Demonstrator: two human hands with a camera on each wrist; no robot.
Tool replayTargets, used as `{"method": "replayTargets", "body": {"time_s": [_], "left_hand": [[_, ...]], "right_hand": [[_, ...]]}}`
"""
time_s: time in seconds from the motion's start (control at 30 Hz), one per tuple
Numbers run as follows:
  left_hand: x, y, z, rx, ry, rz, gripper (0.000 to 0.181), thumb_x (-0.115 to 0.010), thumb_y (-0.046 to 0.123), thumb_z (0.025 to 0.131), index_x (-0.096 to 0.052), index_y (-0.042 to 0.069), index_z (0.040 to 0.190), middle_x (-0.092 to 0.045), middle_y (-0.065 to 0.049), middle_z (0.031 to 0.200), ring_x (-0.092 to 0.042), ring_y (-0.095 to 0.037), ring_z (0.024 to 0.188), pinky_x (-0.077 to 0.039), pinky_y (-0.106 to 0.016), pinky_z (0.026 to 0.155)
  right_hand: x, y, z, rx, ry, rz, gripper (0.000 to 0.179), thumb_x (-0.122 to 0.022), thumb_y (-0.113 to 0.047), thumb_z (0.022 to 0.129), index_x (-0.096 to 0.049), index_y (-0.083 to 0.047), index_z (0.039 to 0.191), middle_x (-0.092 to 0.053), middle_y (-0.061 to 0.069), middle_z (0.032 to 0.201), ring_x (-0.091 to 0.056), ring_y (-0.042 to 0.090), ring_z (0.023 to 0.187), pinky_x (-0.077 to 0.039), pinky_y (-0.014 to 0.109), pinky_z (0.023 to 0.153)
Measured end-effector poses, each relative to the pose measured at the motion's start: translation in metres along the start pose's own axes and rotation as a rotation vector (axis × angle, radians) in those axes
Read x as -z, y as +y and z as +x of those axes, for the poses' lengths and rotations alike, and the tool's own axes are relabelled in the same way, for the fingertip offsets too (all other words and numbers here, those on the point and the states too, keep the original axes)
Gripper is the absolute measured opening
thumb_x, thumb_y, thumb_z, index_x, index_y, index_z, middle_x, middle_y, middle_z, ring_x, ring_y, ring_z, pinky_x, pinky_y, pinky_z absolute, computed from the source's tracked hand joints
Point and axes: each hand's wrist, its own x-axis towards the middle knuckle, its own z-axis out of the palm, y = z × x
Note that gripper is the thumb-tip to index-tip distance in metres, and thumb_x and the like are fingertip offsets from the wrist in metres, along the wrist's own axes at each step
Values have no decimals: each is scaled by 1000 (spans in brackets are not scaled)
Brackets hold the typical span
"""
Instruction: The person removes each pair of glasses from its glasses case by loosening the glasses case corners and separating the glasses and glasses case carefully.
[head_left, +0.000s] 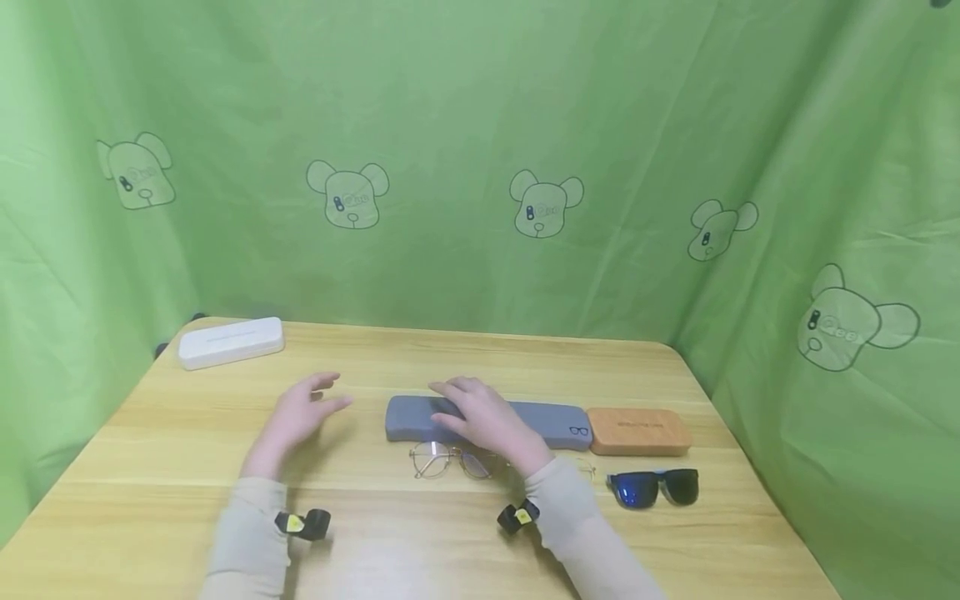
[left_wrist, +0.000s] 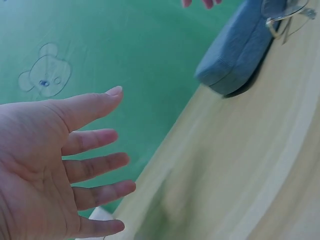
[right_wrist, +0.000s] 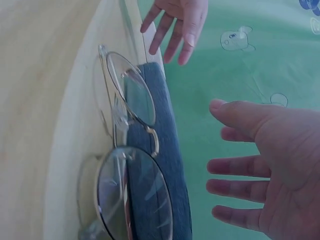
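Observation:
My left hand (head_left: pixel 298 413) hovers over the table left of the blue-grey glasses cases, its fingers spread and holding nothing. Above the long blue-grey glasses case (head_left: pixel 420 417) is my right hand (head_left: pixel 483 418), palm turned inward and fingers apart; in the right wrist view nothing lies in it. Wire-framed eyeglasses (head_left: pixel 452 461) stand just in front of that case, lenses toward me. A second thin-framed pair (head_left: pixel 587 470) is mostly hidden behind my right wrist. Whether the blue-grey length is one case or two end to end cannot be told, since the hand covers its middle.
An orange glasses case (head_left: pixel 639 432) touches the blue-grey one's right end. Dark sunglasses with blue lenses (head_left: pixel 654 488) lie before it. A white glasses case (head_left: pixel 232 342) sits at the back left corner. Green curtain (head_left: pixel 450 267) hangs around the wooden table (head_left: pixel 405 533).

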Motion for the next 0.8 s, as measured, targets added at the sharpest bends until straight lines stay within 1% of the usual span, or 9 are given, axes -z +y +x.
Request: {"method": "replayTargets", "body": {"time_s": [0.17, 0.37, 0.53, 0.63, 0.8], "left_hand": [[15, -7, -5, 22, 64, 2, 71, -57, 48, 94, -38, 5, 147, -40, -25, 150, -41, -49, 134, -36, -61, 111], [30, -11, -11, 62, 125, -19, 73, -56, 50, 95, -36, 4, 148, -37, -25, 152, -38, -48, 137, -34, -59, 112], [38, -14, -15, 88, 169, -23, 75, -54, 50, 95, -33, 3, 149, -34, -26, 154, -34, -49, 139, -31, -62, 113], [43, -18, -14, 102, 192, -21, 75, -54, 50, 96, -32, 2, 149, -32, -26, 154, -32, -49, 139, -31, -62, 113], [54, -25, -10, 130, 241, 9, 72, -56, 45, 96, -34, 0, 148, -34, -27, 153, -33, -51, 138, -32, -62, 112]], "right_hand": [[-4, -8, 1, 36, 14, -17, 55, -57, -44, 95, -49, -17, 142, -59, 8, 136, -56, 26, 126, -45, 42, 110], [-10, -19, 3, 90, 45, -25, 54, -57, -43, 96, -51, -14, 141, -61, 7, 134, -57, 25, 124, -46, 41, 109], [-14, -28, 7, 83, 29, -37, 56, -54, -46, 97, -49, -15, 143, -59, 7, 136, -56, 25, 126, -46, 40, 109], [-16, -35, 11, 85, 20, -39, 56, -53, -47, 97, -48, -15, 143, -58, 8, 138, -55, 25, 128, -45, 40, 110], [-19, -47, 21, 122, 41, -67, 56, -54, -45, 97, -48, -13, 143, -59, 9, 137, -55, 26, 128, -43, 41, 112]]}}
